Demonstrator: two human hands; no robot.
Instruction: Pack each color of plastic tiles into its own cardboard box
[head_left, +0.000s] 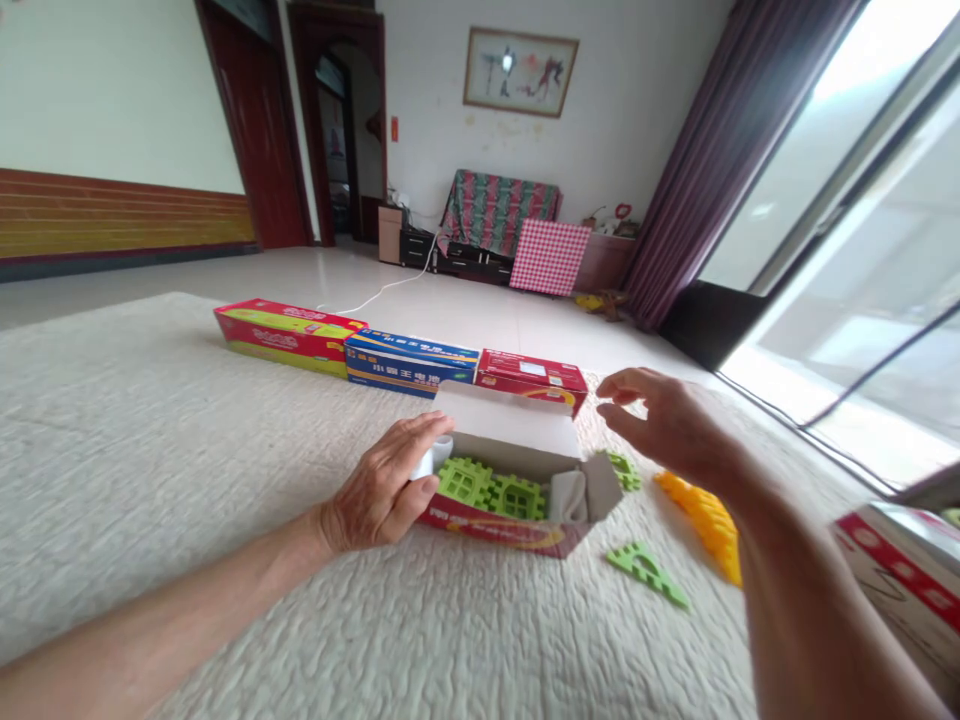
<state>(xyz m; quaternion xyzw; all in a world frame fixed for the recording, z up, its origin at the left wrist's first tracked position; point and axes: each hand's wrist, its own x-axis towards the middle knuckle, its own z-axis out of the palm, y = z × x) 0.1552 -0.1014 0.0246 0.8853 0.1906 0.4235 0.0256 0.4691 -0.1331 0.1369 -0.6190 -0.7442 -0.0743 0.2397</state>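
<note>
An open red cardboard box (499, 530) sits on the quilted cover in front of me, its white lid flap (510, 415) folded back. Inside are green toy building blocks (517, 498) with window-like openings. A whitish item (568, 495) fills the box's right end, and something white (441, 452) shows at its left end. My left hand (386, 485) grips the box's left end, thumb over the front edge. My right hand (645, 410) hovers beyond the box's right side, thumb and fingers apart, with nothing between them.
Behind the box, a red-and-yellow box (289, 335), a blue box (412, 362) and another red box (531, 375) form a row. At right lie a green triangular piece (646, 572), another green block (624, 470) and yellow pieces (701, 518). A red-and-white carton (900, 560) stands far right.
</note>
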